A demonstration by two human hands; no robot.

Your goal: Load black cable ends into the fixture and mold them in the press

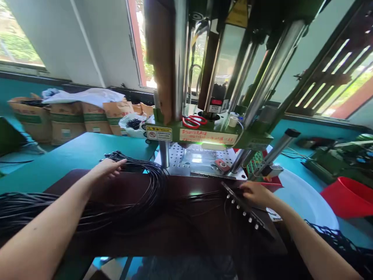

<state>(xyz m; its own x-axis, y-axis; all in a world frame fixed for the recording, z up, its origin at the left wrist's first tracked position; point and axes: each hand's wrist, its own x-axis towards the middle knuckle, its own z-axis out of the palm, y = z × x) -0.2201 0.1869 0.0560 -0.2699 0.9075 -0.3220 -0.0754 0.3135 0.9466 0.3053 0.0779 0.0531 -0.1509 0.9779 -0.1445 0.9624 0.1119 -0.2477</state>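
My left hand is at the far end of a looped bundle of black cables. Its fingers are apart, with the fingertips close to the cable ends. On the dark brown work board lies a slanted dark bar with several small shiny metal pieces along its near side. My right hand is at the back edge of this bar, with thumb and fingers pinched together. A thin black cable seems to be between them, though the fingertips partly hide it. Several black cables run across the board towards the bar.
Ahead stands a green press with a perforated metal bed and steel columns. Red-handled scissors lie on its crosspiece. At right are a round white tub and a red bucket. Paper sacks line the left wall.
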